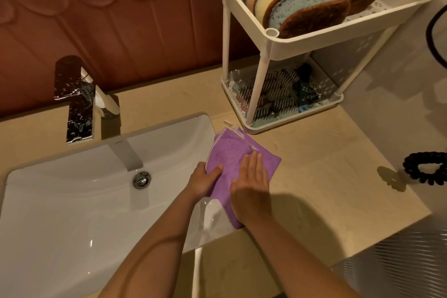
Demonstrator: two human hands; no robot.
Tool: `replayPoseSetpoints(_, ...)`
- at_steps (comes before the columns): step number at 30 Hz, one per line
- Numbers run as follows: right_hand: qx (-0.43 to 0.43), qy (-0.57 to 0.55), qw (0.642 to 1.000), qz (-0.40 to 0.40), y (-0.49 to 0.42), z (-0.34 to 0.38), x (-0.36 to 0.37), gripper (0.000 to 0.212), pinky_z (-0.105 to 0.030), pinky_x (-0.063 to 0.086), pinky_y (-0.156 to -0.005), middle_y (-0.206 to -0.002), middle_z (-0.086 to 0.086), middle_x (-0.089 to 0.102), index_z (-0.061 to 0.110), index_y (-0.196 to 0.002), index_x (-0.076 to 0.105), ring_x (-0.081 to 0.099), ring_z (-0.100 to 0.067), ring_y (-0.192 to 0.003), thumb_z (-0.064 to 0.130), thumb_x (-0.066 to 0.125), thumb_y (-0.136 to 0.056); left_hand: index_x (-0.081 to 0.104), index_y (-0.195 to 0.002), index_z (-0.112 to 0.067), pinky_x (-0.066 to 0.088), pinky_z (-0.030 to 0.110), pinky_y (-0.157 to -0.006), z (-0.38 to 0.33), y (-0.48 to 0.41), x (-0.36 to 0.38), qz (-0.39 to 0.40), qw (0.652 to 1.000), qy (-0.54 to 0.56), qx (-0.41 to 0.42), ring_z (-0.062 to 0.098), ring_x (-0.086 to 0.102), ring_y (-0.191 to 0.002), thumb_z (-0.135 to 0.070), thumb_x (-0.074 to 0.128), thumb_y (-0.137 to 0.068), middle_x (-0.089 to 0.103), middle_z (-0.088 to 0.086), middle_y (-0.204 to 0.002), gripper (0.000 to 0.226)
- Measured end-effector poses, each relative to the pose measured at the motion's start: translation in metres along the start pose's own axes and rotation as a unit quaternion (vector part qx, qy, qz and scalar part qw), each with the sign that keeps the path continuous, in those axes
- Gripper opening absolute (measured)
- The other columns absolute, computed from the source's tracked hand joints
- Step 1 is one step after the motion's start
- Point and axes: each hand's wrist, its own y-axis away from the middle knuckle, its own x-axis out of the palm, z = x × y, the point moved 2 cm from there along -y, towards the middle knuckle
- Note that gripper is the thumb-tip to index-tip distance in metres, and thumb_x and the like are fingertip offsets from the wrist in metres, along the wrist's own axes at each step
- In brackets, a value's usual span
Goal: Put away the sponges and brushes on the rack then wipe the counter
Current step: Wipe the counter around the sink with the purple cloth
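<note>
1. Though speckled with droplets, upright at far left: dark tap (75,101), pale spout reaching out over the white sink (60,213); round metal plug (142,179) just below the spout's end.
2. Next along, left hand (203,180): gripping the left edge of a purple cloth (232,152), thumb lying on top, other fingers tucked underneath out of sight.
3. Cloth itself: folded, lying across the sink's right rim and onto the beige counter (326,176), with a clear plastic sheet (210,222) under its near end.
4. Right hand (251,189): flat on the cloth, fingers straight and close together, palm pressing down, just beside the left thumb.
5. Behind the cloth, near its far corner: white two-tier rack (314,41) standing on the counter.
6. Top tier: sponges (302,0) packed on edge in two rows, blue, orange and yellow with brown scrub faces.
7. Bottom tier: brushes (278,94) lying in a heap, bristles striped pale and dark.
8. Far right, on the counter: black coiled hair tie (425,168), well apart from both hands.
</note>
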Motion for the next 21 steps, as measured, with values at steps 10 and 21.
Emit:
replayPoseSetpoints(10,-0.041,-0.014,0.999,0.027,-0.003,-0.021,0.001,0.064,-0.045,0.042,-0.105,-0.139,-0.023,0.047,-0.003,-0.134,0.046,0.047,-0.035,-0.129,0.043,0.028,-0.095,0.056,-0.118,-0.007,0.053,0.028,-0.07,-0.034,0.03,-0.025,0.087,0.986,0.132,-0.049,0.024,0.063,-0.091,-0.032,0.059,-0.09,0.064,0.012,-0.106,0.038)
replayPoseSetpoints(21,0.062,-0.229,0.972,0.004,0.033,-0.071,-0.044,0.056,-0.029,0.015,-0.115,-0.156,-0.01,0.019,0.012,-0.147,0.024,0.016,-0.024,-0.144,0.026,0.043,-0.097,0.044,-0.133,-0.008,0.053,0.032,-0.075,-0.048,0.076,0.001,0.048,0.957,0.284,-0.039,0.026,0.061,-0.095,-0.017,0.048,-0.096,0.06,0.014,-0.117,0.038)
